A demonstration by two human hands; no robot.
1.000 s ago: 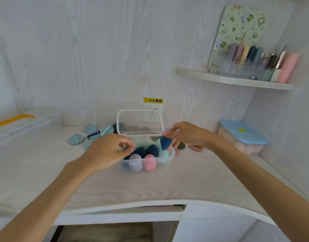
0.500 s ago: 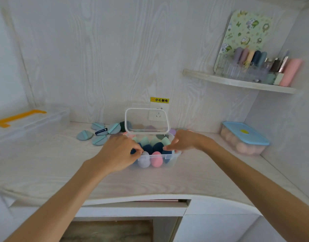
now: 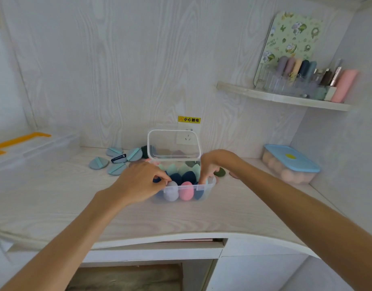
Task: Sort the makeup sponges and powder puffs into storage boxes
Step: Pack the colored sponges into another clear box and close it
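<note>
A clear storage box [image 3: 210, 185] stands mid-desk with its lid [image 3: 174, 143] hinged upright behind it. Inside are several egg-shaped sponges: lilac [image 3: 171, 194] and pink [image 3: 186, 191] in front, dark blue and mint ones behind. My right hand [image 3: 214, 163] reaches down into the box's right front corner, fingertips on a dark blue sponge [image 3: 199, 194]. My left hand [image 3: 138, 182] pinches the box's left rim beside the lilac sponge. Several grey-blue powder puffs [image 3: 99, 163] lie loose on the desk left of the box.
A blue-lidded box [image 3: 291, 158] of peach puffs sits at the right wall. A dark green puff [image 3: 221, 172] lies right of the clear box. A clear bin with an orange handle [image 3: 19, 141] is at far left. The corner shelf [image 3: 281, 97] holds cosmetics. A wall socket is behind the lid.
My right hand has lowered the dark blue sponge from above the box into its right front corner. My left hand stayed at the left rim. The view moved closer.
</note>
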